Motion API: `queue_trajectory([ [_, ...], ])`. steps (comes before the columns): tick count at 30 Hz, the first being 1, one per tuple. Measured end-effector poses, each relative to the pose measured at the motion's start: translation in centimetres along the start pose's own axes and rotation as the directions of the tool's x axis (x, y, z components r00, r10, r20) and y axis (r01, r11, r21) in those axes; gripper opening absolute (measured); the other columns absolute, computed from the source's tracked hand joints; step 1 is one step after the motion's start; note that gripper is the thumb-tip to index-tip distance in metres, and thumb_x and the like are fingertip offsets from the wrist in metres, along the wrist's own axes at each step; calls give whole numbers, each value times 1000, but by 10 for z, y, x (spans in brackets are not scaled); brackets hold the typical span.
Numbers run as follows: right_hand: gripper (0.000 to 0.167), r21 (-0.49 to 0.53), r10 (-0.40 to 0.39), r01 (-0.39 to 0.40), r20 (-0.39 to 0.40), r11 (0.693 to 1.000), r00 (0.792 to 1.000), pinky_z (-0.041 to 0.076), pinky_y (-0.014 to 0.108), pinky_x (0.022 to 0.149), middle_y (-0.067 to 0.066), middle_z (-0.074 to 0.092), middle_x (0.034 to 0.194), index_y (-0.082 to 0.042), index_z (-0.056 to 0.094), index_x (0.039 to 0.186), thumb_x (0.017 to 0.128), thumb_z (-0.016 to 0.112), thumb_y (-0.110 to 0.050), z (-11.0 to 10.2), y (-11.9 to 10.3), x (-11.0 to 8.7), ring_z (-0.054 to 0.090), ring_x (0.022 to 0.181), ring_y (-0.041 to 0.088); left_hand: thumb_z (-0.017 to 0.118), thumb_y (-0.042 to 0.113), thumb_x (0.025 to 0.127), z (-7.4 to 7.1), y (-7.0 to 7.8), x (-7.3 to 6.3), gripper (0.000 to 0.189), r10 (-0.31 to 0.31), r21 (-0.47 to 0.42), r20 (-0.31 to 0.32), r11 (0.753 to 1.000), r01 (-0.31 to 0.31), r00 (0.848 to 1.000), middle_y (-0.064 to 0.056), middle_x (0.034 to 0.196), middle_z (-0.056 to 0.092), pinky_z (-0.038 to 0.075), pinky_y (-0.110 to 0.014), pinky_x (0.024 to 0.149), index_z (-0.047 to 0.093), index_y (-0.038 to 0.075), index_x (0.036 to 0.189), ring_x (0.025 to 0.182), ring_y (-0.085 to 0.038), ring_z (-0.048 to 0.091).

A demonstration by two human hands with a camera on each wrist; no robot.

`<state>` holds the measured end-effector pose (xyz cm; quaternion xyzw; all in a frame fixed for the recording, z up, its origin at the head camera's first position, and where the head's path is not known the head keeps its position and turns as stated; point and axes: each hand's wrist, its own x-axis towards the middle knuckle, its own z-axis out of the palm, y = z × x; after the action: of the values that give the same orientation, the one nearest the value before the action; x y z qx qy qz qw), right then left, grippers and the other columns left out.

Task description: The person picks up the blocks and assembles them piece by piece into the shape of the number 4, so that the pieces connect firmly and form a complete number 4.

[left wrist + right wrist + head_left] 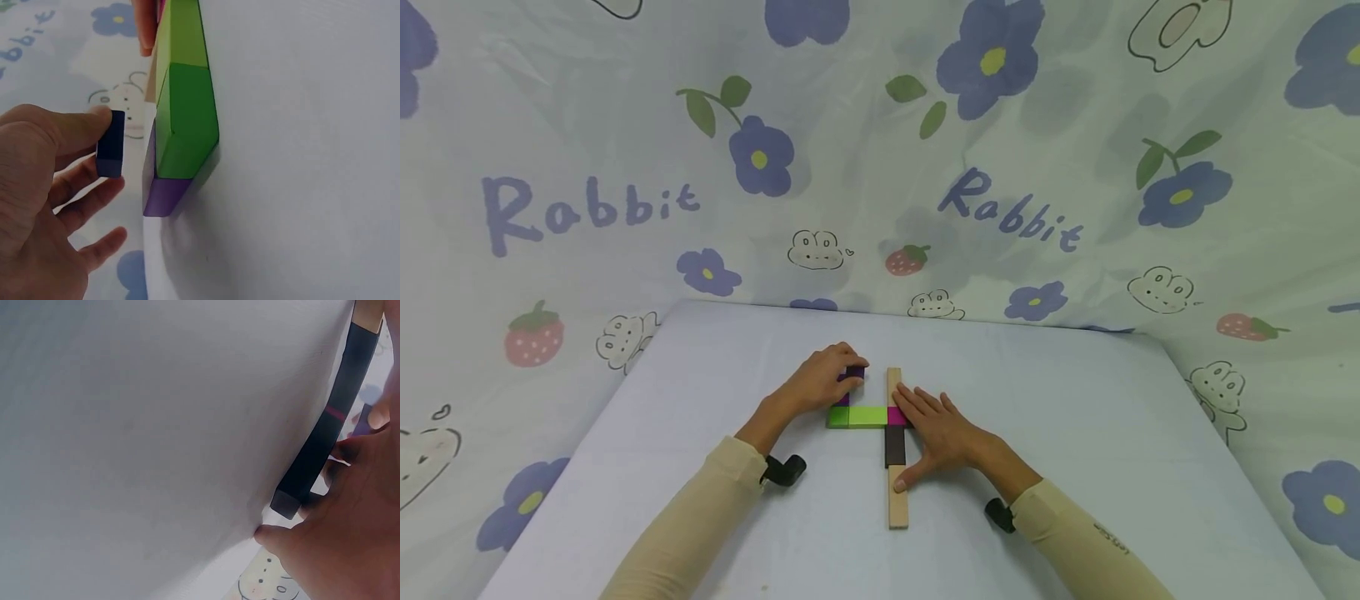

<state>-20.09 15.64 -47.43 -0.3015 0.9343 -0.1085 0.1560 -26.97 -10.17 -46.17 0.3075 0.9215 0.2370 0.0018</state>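
Note:
My left hand [823, 379] pinches a dark blue block [111, 144] between thumb and finger, its other fingers loosely bent. Beside it a purple block [167, 197] lies against the end of a green block [187, 122]. A lime block [868, 417] joins the green one to a magenta block [896, 416]. My right hand [943, 433] is spread over the row, fingers straight; its fingertips rest by the far wooden block [893, 377] and its thumb on the near wooden block [898, 510]. Between these lies a black block [895, 446]. Another dark block [306, 459] runs partly under this hand.
The blocks lie on a white-covered table [715, 350]. Behind it hangs a patterned curtain [865, 175] with flowers, rabbits and strawberries. A black wrist camera [786, 471] sits at the left sleeve, another wrist camera [1000, 514] at the right.

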Motion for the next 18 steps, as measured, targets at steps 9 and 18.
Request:
queue_trajectory([
  [9,138,-6,10,-10,1,1000,1000,8,62,120,4,5,170,-14,11,164,63,78,-79,-1,-1,1,8,155,31,68,18,98,-7,-3,0,32,-21,-11,2,1000,21,1000,-11,122,62,44,-53,104,69,5,128,114,-29,59],
  [18,139,-8,20,-20,5,1000,1000,7,60,120,3,4,170,-15,9,164,62,78,-80,0,-1,1,7,155,29,68,19,98,-7,-10,2,33,-53,-27,-17,998,53,998,-10,122,62,45,-52,104,69,5,128,114,-28,59],
])
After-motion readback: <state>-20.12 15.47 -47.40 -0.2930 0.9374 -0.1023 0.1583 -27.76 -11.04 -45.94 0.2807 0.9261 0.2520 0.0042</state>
